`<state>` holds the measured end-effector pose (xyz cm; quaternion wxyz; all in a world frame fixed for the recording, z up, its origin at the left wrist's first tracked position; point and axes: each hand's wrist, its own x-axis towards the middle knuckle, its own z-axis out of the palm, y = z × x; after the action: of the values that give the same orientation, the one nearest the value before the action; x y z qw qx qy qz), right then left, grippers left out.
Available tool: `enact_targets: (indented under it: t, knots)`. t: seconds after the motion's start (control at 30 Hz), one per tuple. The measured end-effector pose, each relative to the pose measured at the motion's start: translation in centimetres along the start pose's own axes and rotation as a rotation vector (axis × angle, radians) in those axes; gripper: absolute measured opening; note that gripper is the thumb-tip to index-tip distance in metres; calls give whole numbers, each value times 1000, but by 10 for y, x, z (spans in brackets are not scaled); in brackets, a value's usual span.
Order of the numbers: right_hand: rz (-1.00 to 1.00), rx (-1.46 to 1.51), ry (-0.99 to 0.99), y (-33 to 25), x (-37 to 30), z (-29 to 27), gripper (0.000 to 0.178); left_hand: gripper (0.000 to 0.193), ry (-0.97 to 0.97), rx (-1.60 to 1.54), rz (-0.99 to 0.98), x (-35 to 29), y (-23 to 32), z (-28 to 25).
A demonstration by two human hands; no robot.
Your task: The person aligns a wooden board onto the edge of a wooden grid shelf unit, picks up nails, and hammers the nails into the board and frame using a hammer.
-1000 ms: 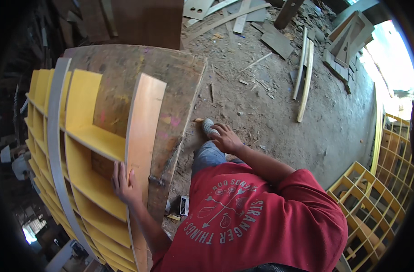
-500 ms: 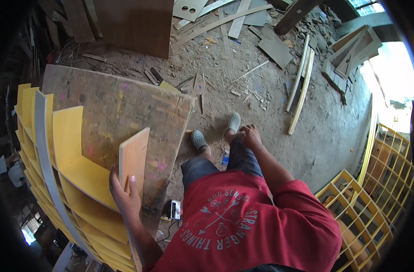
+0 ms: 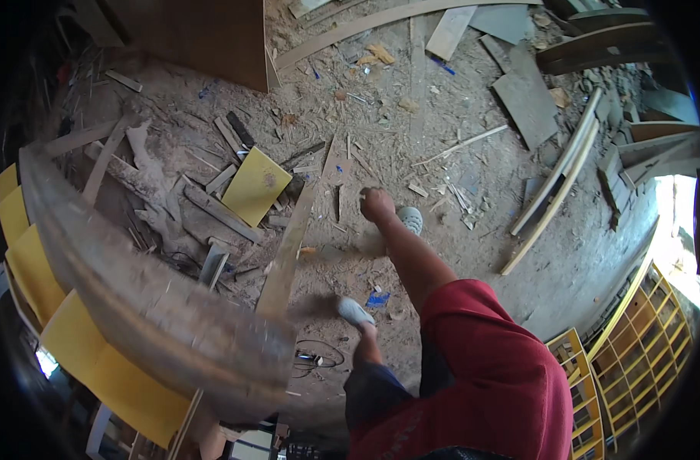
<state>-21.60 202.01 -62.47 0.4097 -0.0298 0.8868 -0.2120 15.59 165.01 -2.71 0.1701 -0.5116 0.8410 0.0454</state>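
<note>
My right hand (image 3: 377, 205) is out in front of me over the littered floor, its fingers curled closed. Whatever it may hold is hidden. My left hand does not show. At my left stands a worn wooden tabletop (image 3: 158, 284), smeared by motion. Yellow panels (image 3: 108, 368) of a compartmented unit stand along its left side. A pinkish-tan patch shows at the lower edge, too cut off to name.
A yellow board piece (image 3: 256, 186) lies among wood scraps beyond the table. Long curved strips (image 3: 553, 199) rest on the floor at right, near yellow lattice frames (image 3: 641, 360). A large brown panel (image 3: 196, 38) stands at the far left. A cable (image 3: 319, 354) lies near my feet.
My view has shifted and my feet have stepped. The left hand, earlier against an upright wooden board on the table, has gone from sight. My right hand has stretched farther forward, still closed.
</note>
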Motion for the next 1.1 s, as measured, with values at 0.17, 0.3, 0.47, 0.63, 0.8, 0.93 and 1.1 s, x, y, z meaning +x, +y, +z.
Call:
enact_targets:
  t: [0.17,0.3,0.47,0.63,0.8,0.93,1.1]
  knots:
    - [138,55,-37,3,140,25,33,71,-60,67,-137,10,51,45]
    - [157,72,49,0,212,51,35,71,-85,101,-197,19,72,62]
    - [209,-8,180,-5,231,68,26,71,-93,113,-266,13,77,59]
    - [-21,366,353,-1,191,52,29,70,-76,72,-284,5,69,52]
    - [2,901,-21,-15,90,-19,23,70,-53,34,-286,-7,55,40]
    - [-48,618,-56,2,36,-42,19,70,-52,17,-271,-19,43,23]
    - [59,336,31,106,37,17,20,69,-25,46,-242,-5,44,26]
